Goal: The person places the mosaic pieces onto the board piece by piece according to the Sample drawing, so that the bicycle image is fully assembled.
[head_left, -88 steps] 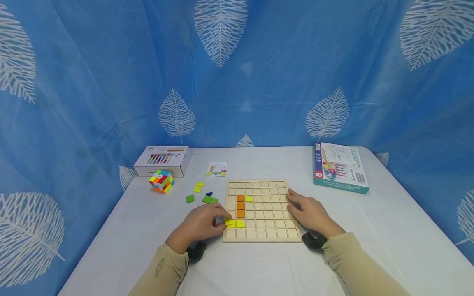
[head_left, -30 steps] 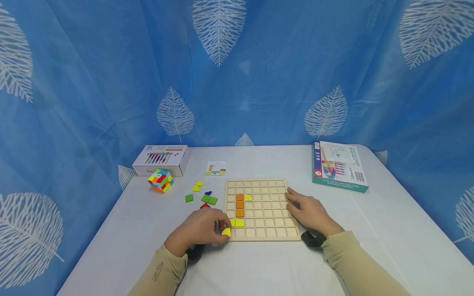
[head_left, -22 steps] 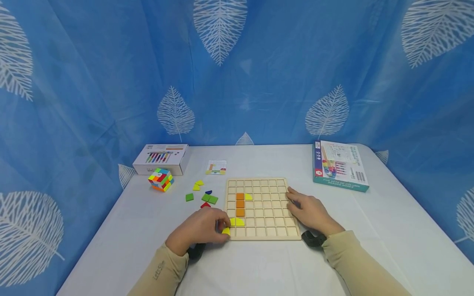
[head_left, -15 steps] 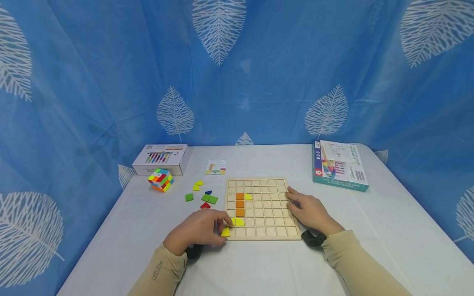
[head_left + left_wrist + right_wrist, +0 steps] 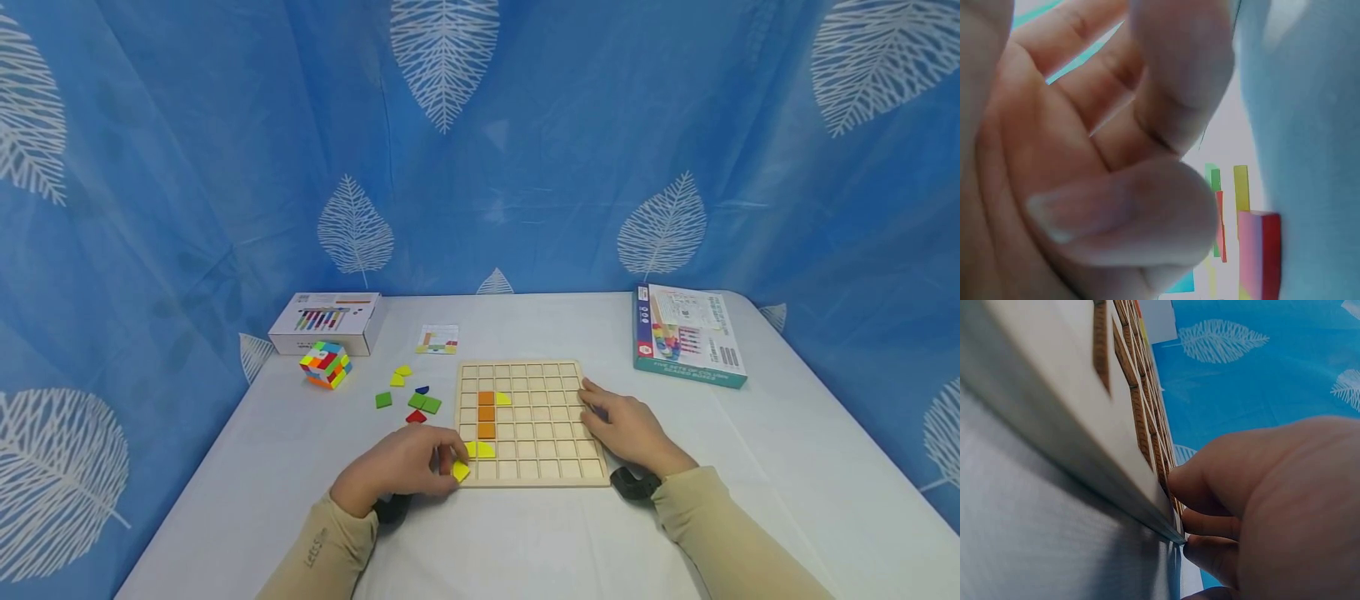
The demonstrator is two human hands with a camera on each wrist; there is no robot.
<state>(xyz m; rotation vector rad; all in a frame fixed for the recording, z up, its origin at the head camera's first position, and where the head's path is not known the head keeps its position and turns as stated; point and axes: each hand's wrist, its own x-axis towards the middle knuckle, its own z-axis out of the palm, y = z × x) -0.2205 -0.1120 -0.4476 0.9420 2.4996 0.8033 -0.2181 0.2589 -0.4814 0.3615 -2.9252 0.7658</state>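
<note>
My left hand [image 5: 405, 460] pinches a yellow quarter-round tile [image 5: 461, 472] at the lower left corner of a wooden grid board [image 5: 540, 450]. In the left wrist view the thumb [image 5: 1129, 212] and bent fingers fill the frame, and the tile cannot be made out. Three orange square tiles [image 5: 486, 414] form a column on the board, with a yellow tile [image 5: 503, 399] beside the top one. Two more yellow tiles [image 5: 486, 451] sit lower, one partly behind my fingertips. My right hand [image 5: 628, 425] rests its relaxed fingers against the board's right edge.
Left of the board lie green tiles [image 5: 425, 403], a red tile [image 5: 416, 417], a blue piece [image 5: 422, 390] and yellow tiles [image 5: 402, 376]. Farther out stand a puzzle cube [image 5: 326, 365], a white box [image 5: 326, 323], a pattern card [image 5: 438, 339] and a teal-edged box [image 5: 688, 335].
The left hand has shifted down from the yellow row to the board's corner, turning the yellow tile between its fingers. A red tile has come into view behind it. The right hand stays put.
</note>
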